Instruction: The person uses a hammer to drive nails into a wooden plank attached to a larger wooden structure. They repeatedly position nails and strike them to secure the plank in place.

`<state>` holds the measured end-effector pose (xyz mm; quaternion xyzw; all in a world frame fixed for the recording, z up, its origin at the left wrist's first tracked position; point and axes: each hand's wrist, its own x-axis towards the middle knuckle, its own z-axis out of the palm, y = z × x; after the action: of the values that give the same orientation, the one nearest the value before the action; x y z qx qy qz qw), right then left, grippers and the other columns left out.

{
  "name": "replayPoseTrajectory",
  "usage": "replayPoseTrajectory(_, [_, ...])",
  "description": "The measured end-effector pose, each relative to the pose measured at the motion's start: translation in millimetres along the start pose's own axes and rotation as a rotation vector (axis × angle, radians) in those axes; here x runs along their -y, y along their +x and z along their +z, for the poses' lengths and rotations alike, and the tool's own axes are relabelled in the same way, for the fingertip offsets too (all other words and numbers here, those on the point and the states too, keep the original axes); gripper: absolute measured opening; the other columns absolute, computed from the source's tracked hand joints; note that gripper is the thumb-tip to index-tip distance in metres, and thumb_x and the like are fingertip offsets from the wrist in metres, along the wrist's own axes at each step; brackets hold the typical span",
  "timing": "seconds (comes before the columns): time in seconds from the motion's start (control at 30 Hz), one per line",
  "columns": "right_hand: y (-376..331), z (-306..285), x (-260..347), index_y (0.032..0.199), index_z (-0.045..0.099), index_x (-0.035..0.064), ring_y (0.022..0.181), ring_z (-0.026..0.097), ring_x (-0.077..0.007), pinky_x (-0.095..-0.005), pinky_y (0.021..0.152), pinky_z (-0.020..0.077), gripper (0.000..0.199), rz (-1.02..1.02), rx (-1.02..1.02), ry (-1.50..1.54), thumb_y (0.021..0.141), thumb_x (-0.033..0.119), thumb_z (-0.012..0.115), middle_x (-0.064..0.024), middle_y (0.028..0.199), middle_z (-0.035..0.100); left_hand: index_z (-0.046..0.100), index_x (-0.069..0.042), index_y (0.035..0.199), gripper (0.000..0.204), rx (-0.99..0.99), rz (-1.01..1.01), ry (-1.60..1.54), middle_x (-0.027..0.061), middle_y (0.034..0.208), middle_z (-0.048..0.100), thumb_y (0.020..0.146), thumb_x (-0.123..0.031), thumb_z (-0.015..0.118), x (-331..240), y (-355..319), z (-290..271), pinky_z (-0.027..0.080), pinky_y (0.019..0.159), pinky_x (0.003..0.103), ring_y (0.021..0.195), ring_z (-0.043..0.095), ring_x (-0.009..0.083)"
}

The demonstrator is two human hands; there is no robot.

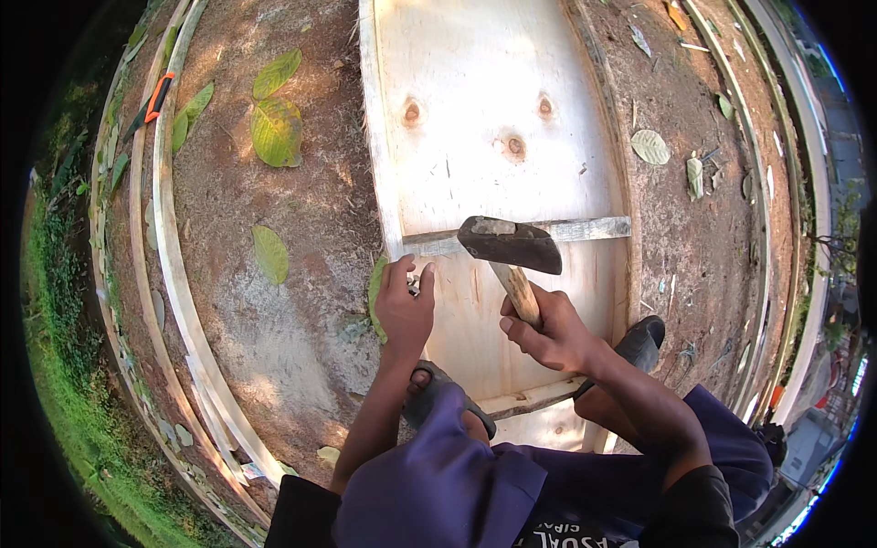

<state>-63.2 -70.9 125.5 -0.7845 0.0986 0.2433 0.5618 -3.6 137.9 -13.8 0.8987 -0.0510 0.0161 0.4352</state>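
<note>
My right hand point(548, 331) is wrapped round the wooden handle of a hatchet point(510, 245). Its dark metal head is raised over a crosspiece point(592, 228) on a long plywood panel point(493, 192). Near that crosspiece's left end, my left hand point(405, 306) has its fingers curled, with small shiny metal bits point(414, 286) between thumb and fingers; they look like nails, but are too small to be sure of. Wooden strips point(379, 155) edge the panel's long sides. A second crosspiece point(528, 398) lies close to my feet.
My shod feet point(642, 342) are at the panel's near part, one on each side. Long timber strips point(174, 247) lie on the ground at left, with an orange-and-black handled tool point(159, 98) on them. More strips point(740, 119) run along the right. Fallen leaves point(276, 132) dot the soil.
</note>
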Motion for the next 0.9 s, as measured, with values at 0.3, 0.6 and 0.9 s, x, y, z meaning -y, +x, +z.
replayPoseTrajectory(0.3, [-1, 61, -35, 0.107, 0.052, -0.0015, 0.064, 0.063, -0.0378, -0.0436, 0.060, 0.0502, 0.040, -0.362, -0.140, 0.058, 0.095, 0.036, 0.060, -0.0182, 0.080, 0.062, 0.072, 0.000, 0.110, 0.041, 0.062, -0.530, -0.100, 0.0210, 0.093, 0.073, 0.096, -0.037, 0.065, 44, 21, -18, 0.054, 0.077, 0.039, 0.085, 0.072, 0.0341])
replayPoseTrajectory(0.6, [34, 112, -54, 0.103, 0.049, -0.0057, 0.063, 0.063, -0.0400, -0.0439, 0.051, 0.0509, 0.049, 0.141, -0.057, -0.371, 0.104, 0.043, 0.048, -0.0201, 0.082, 0.060, 0.071, 0.001, 0.113, 0.035, -0.108, -0.346, -0.143, 0.0227, 0.099, 0.073, 0.099, -0.030, 0.062, 58, -11, 7, 0.055, 0.081, 0.040, 0.093, 0.073, 0.0362])
replayPoseTrajectory(0.9, [29, 106, -67, 0.112, 0.051, -0.0034, 0.061, 0.061, -0.0446, -0.0504, 0.056, 0.0507, 0.039, -0.121, -0.219, -0.275, 0.102, 0.035, 0.053, -0.0217, 0.072, 0.060, 0.069, 0.001, 0.116, 0.032, -0.103, -0.381, -0.175, 0.0215, 0.106, 0.072, 0.097, -0.024, 0.064, 56, -8, 12, 0.054, 0.082, 0.038, 0.095, 0.072, 0.0335])
